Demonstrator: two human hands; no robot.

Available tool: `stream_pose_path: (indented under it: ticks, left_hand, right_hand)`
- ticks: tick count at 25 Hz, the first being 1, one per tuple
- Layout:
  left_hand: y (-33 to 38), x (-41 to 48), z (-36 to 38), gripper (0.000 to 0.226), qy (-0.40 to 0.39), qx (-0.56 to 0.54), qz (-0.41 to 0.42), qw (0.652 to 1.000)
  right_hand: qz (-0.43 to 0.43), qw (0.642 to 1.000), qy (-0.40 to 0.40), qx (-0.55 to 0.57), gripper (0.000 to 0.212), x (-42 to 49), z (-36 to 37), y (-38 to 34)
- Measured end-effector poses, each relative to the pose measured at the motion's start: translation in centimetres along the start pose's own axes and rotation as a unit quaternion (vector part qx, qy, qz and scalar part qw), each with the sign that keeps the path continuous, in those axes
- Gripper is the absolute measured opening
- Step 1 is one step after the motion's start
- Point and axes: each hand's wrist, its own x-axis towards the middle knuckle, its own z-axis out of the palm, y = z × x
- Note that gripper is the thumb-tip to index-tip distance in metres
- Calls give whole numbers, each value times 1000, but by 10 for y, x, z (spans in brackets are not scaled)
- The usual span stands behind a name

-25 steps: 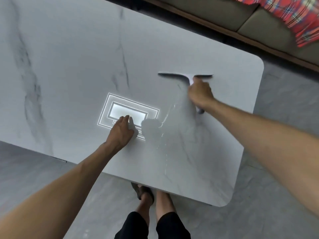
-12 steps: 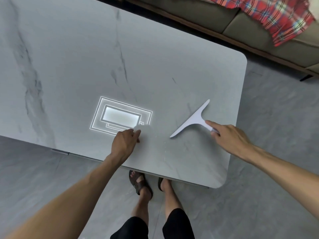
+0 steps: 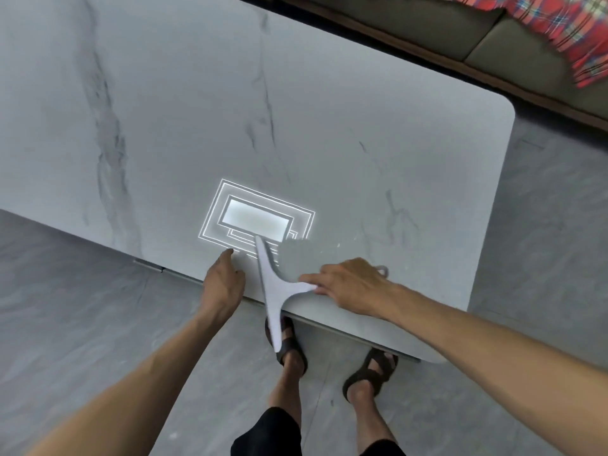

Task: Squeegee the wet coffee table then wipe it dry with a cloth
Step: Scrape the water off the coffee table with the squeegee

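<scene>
A grey marble-patterned coffee table [image 3: 362,133] fills the upper view. A white T-shaped squeegee [image 3: 271,291] lies across the table's near edge, its blade running from the tabletop out over the floor. My right hand [image 3: 352,286] grips its handle, whose looped end shows behind the hand. My left hand [image 3: 223,281] rests on the near edge just left of the blade, fingers loosely curled with nothing in it. A few small water drops glint on the surface right of the blade. No cloth is in view.
A ceiling light's reflection [image 3: 256,220] shines on the tabletop. A sofa [image 3: 493,44] with a red plaid fabric [image 3: 572,31] runs along the far side. My sandalled feet [image 3: 368,373] stand on grey floor [image 3: 82,307] below the table's near edge.
My right hand has pulled the squeegee from the far right of the table back to the near edge, swinging the blade until it points toward me. The left hand has slid back to the edge.
</scene>
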Motion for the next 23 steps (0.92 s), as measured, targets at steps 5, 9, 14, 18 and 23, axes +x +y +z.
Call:
stream_pose_path:
  ticks: [5, 9, 14, 18, 23]
  left_hand:
    - [-16, 4, 10, 55, -6, 14, -1, 1000]
    - [3, -8, 42, 60, -55, 49, 48, 996]
    - [39, -28, 84, 59, -127, 107, 96, 982]
    - [60, -37, 98, 53, -146, 138, 88, 976]
    - [56, -37, 91, 49, -69, 71, 34, 994]
  right_hand:
    - [-8, 999, 32, -11, 39, 58, 19, -18]
    - [62, 994, 81, 34, 35, 16, 38, 28]
    - [184, 977, 90, 67, 37, -82, 59, 101]
    - [239, 963, 114, 45, 38, -136, 69, 133]
    - [236, 957, 162, 52, 39, -155, 61, 124]
